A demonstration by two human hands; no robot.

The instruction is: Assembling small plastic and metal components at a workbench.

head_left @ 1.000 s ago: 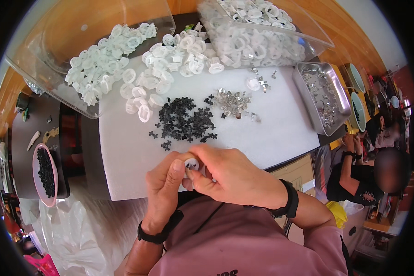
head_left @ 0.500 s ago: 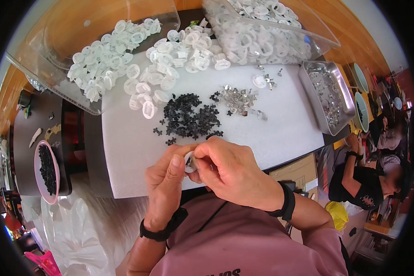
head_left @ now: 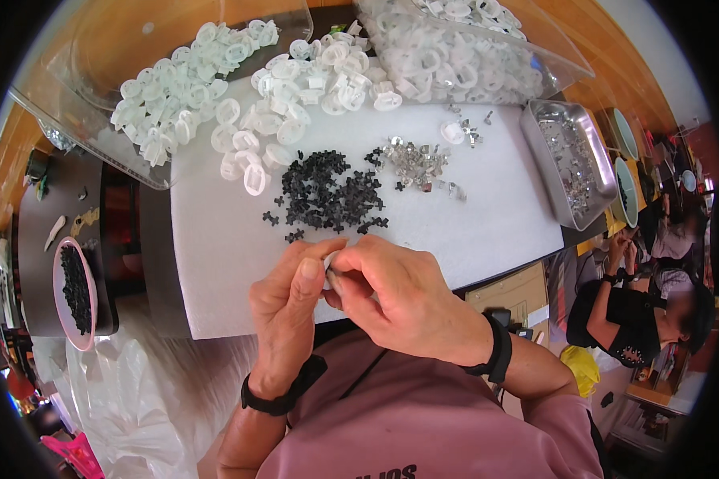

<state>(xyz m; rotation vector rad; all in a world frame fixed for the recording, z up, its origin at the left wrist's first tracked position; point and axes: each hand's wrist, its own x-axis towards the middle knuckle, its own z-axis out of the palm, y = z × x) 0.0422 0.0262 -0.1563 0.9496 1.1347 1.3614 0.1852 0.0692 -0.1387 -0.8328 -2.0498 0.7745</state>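
A small white ring [head_left: 328, 263] is pinched between both hands just above the near edge of the white sheet [head_left: 487, 215] on the tabletop; left hand [head_left: 284, 315] is closed w/ thumb and forefinger on the ring's left side; right hand [head_left: 399, 299] is closed too, fingertips pressed on the ring from the right, and something small seems to be pushed in, though what exactly can't be told, it's hidden by the fingers. To do this well, the ring is best kept steady by the left grip while pressure is applied squarely by the right; the work is best held close over the sheet so a dropped bit is caught; a light pinch is judged enough, as the plastic looks thin.

The ring itself is barely seen: only a pale, glossy edge shows betw. the thumbs; its shape is mostly covered.

Ahead on the sheet a heap of black cross-shaped pieces [head_left: 327, 195] is spread, w/ a cluster of shiny metal clips [head_left: 415, 164] just beside it on the right; piles of white rings [head_left: 295, 88] are heaped further back; a metal tray [head_left: 571, 160] is set at the right edge; a pink bowl [head_left: 76, 291] of black bits sits well apart at left.
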